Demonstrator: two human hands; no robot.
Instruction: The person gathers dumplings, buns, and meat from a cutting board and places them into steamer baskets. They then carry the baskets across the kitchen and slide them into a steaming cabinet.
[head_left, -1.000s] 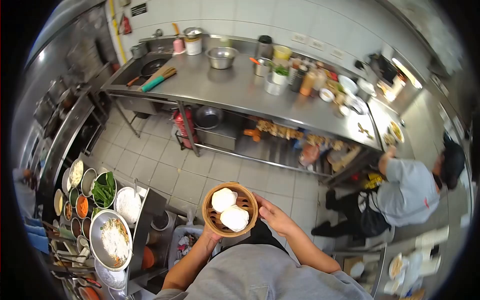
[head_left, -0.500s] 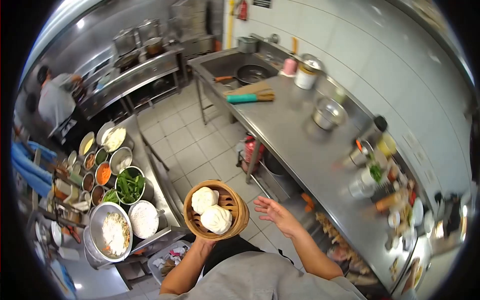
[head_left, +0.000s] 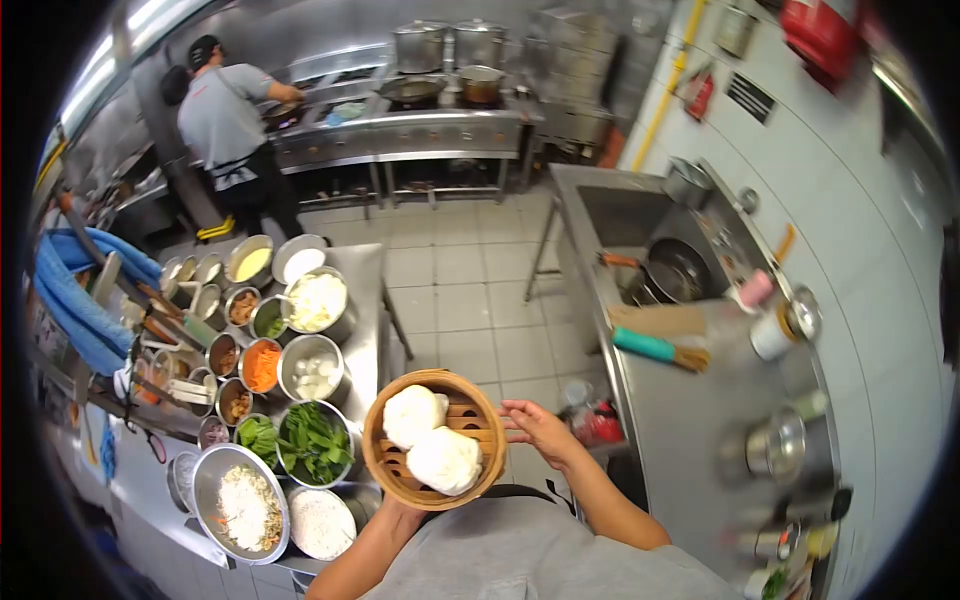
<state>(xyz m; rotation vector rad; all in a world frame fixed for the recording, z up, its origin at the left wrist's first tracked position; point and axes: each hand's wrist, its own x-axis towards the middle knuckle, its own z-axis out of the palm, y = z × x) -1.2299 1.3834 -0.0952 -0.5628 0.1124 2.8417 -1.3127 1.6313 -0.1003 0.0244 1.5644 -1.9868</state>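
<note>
A round bamboo steamer basket [head_left: 377,478] is held up in front of my body, with two white steamed buns [head_left: 445,462] lying on its slatted base. My left hand [head_left: 403,514] supports it from below; the fingers are hidden under the basket. At the basket's right side is my right hand [head_left: 540,432], fingers stretched out and fingertips right at the wall.
On the left, a steel counter [head_left: 362,268] carries several metal containers, including leafy greens [head_left: 315,440] and shredded carrot [head_left: 262,368]. To the right stands a sink table [head_left: 690,420] with a frying pan [head_left: 678,268]. A co-worker [head_left: 228,115] stands at the stove. Tiled floor [head_left: 465,355] runs between.
My view has swung left, bringing the stove and co-worker further into sight. The right hand has come in from apart to the basket's side; the left still holds the basket.
</note>
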